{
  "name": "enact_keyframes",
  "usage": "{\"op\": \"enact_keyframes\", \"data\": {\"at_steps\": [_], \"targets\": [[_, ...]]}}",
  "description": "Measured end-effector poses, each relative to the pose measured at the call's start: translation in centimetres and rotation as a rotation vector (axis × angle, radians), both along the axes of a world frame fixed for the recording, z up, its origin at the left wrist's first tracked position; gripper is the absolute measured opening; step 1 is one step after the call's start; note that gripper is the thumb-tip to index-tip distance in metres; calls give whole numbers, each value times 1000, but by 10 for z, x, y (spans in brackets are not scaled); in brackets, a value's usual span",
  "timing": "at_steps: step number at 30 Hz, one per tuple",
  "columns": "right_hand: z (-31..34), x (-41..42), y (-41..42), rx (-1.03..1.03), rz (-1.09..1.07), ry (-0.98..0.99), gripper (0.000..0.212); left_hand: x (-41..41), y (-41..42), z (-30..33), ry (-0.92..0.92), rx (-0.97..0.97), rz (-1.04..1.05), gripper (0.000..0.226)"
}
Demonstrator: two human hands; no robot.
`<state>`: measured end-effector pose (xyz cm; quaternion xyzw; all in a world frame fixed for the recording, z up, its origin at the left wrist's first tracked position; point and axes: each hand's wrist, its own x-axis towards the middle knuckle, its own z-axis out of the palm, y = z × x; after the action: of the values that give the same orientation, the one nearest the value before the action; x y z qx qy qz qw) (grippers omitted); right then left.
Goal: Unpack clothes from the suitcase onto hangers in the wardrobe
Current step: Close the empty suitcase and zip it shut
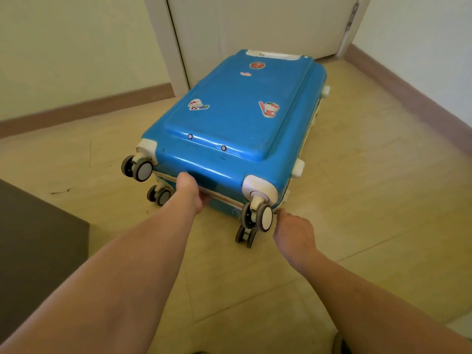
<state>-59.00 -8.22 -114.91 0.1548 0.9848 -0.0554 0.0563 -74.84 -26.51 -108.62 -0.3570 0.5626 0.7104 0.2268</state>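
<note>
Our left hand (190, 191) curls its fingers under the seam at the wheel end of the blue suitcase (229, 118), gripping it. Our right hand (293, 231) pinches something tiny beside the near wheel (264, 217); what, we cannot tell. The suitcase lies closed on the tiled floor (370, 200) before a white door (255, 24).

pale tiled floor (357, 200); cream walls (63, 47) with brown skirting (89, 108) at 10 and 2 o'clock; white door (255, 26) at 12; dark furniture corner (33, 238) at 8.
</note>
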Motion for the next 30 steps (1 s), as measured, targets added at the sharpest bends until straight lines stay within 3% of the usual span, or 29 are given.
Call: {"op": "enact_keyframes", "data": {"at_steps": [3,12,20,26,30], "targets": [[-3,1,-6,-24,-30,2,22,-1,12,3,-21,-5,105,32],[-2,5,-11,-128,-173,74,23,3,11,9,-65,22,115,32],[5,5,-6,-76,-74,21,24,-4,15,31,-106,16,87,37],[10,-2,-4,-366,-219,11,23,-1,2,21,-104,111,151,46],[15,-1,-12,-272,-201,116,17,-3,13,24,-53,78,165,48]]}}
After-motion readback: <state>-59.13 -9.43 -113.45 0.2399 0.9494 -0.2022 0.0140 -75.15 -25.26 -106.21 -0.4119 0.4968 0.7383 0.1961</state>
